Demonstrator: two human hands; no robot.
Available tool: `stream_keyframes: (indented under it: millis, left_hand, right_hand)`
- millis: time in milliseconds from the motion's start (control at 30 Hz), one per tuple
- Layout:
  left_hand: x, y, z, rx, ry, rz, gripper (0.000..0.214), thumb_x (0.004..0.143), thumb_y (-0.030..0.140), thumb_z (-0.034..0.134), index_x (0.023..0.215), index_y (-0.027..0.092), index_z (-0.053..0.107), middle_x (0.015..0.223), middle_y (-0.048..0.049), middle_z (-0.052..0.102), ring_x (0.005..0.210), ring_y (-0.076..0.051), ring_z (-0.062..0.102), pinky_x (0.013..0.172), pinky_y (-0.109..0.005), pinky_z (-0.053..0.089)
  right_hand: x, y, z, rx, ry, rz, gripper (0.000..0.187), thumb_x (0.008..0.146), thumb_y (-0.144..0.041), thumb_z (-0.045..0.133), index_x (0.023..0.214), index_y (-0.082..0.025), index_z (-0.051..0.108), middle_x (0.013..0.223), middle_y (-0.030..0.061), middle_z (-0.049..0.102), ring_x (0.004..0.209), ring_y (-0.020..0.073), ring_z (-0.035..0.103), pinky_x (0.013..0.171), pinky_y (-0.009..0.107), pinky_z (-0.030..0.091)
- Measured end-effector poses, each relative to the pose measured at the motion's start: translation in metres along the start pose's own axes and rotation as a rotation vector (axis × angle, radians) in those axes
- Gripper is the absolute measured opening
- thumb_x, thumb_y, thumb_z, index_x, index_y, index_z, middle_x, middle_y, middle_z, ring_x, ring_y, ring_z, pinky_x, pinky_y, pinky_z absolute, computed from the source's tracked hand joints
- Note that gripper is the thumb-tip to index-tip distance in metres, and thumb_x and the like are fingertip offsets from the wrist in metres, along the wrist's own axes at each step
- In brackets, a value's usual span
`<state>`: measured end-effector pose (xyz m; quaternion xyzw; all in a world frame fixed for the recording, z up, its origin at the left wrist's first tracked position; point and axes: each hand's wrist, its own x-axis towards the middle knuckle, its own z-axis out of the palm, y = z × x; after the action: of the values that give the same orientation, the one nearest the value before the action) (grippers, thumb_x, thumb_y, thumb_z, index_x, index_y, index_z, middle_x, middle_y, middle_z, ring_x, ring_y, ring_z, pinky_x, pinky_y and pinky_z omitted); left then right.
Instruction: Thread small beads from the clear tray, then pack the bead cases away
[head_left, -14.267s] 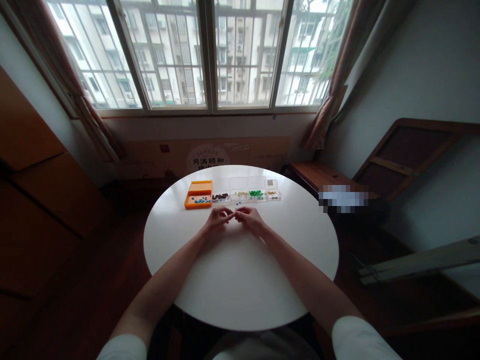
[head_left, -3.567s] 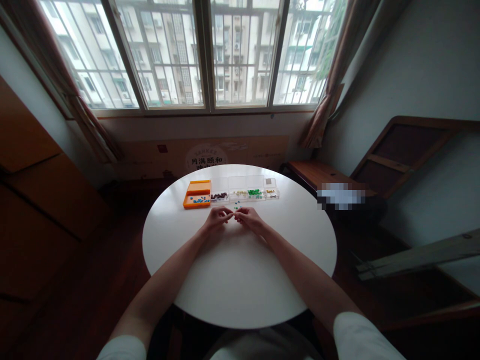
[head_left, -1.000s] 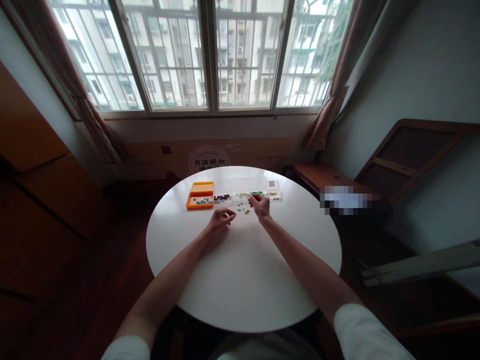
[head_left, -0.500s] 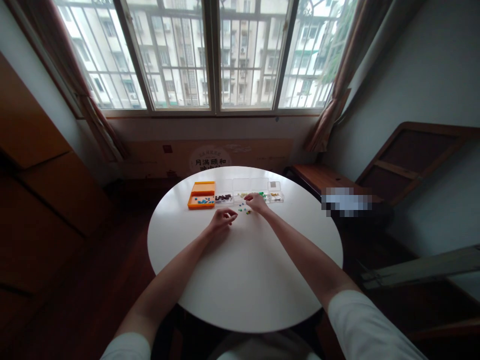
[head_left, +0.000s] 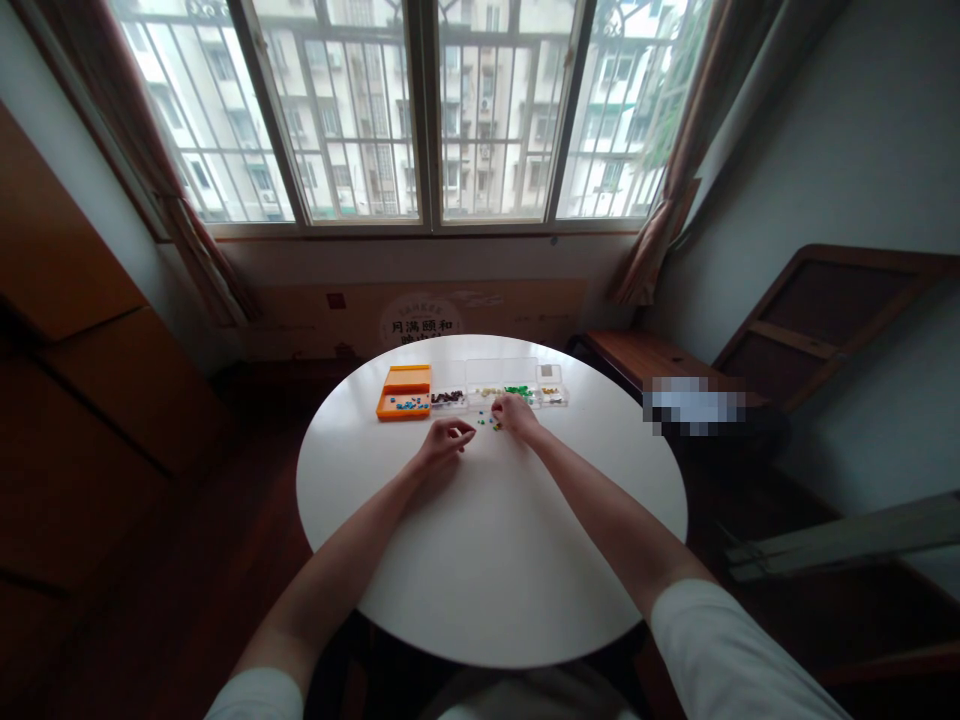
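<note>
On the white round table (head_left: 480,560), my left hand (head_left: 446,438) rests with curled fingers, the thumb and index tips brought together. What they hold, if anything, is too small to make out. My right hand (head_left: 514,412) is at the small loose pieces, fingers pinched and pointing down. Its fingertips hide whatever is between them. Several tiny blue, green and yellow bead-like pieces (head_left: 481,422) lie between the two hands. Behind my right hand, a clear compartment box (head_left: 487,372) stands with its lids up, holding green pieces (head_left: 517,391) and pale ones.
An open orange box (head_left: 409,376) with blue pieces (head_left: 411,405) stands at the left of the row. Beside it, dark brown pieces (head_left: 448,397) fill a clear compartment. Yellowish pieces (head_left: 551,391) lie at the right end. A wooden bench (head_left: 637,358) stands beyond the table's right edge.
My right hand has moved slightly down and nearer to me, from the front of the clear box to the loose pieces. More green pieces show behind it. My left hand stays put.
</note>
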<state>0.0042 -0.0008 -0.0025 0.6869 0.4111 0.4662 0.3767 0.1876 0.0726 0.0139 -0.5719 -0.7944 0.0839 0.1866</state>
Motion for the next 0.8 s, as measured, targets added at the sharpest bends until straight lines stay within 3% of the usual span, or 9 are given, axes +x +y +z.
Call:
stream_keyframes:
  millis: [167,333,467,600,800]
  left_hand:
    - [0.000,-0.001,0.000,-0.008,-0.002,0.008,0.029,0.069,0.037,0.063,0.077,0.010,0.067,0.069,-0.0053,0.063,0.045,-0.006,0.052,0.039,-0.016,0.041]
    - [0.003,-0.003,0.000,-0.008,0.030,0.018,0.029,0.069,0.037,0.062,0.079,0.010,0.067,0.072,-0.0056,0.062,0.045,-0.006,0.051,0.039,-0.017,0.043]
    - [0.004,-0.004,-0.001,-0.015,0.040,0.034,0.030,0.068,0.037,0.064,0.080,0.010,0.067,0.072,-0.0054,0.062,0.045,-0.006,0.051,0.040,-0.019,0.045]
    - [0.002,-0.002,-0.002,-0.009,0.037,0.039,0.030,0.066,0.037,0.066,0.078,0.010,0.067,0.072,-0.0052,0.062,0.046,-0.006,0.051,0.040,-0.018,0.045]
    - [0.000,-0.002,-0.002,-0.023,0.026,0.067,0.031,0.064,0.038,0.067,0.077,0.010,0.066,0.068,-0.0041,0.061,0.046,-0.006,0.050,0.040,-0.017,0.045]
  right_hand:
    - [0.002,0.003,-0.003,0.193,0.046,0.034,0.011,0.068,-0.014,0.057,0.067,-0.013,0.068,0.073,0.0093,0.067,0.071,0.0181,0.060,0.066,0.026,0.042]
    - [-0.016,-0.015,0.003,0.837,0.071,0.163,0.015,0.068,-0.026,0.059,0.068,-0.012,0.065,0.058,0.0039,0.060,0.051,0.0115,0.051,0.046,0.022,0.038]
    - [-0.042,-0.034,0.017,1.201,0.064,0.232,0.025,0.060,-0.035,0.066,0.067,-0.011,0.063,0.053,0.0012,0.055,0.048,0.0087,0.047,0.042,0.020,0.033]
    - [-0.058,-0.041,0.024,1.336,0.098,0.271,0.030,0.057,-0.040,0.067,0.063,-0.011,0.061,0.052,0.0004,0.054,0.045,0.0062,0.042,0.042,0.020,0.029]
    - [-0.062,-0.041,0.025,1.291,0.111,0.232,0.033,0.058,-0.043,0.067,0.063,-0.010,0.061,0.050,-0.0011,0.052,0.043,0.0062,0.039,0.041,0.020,0.027]
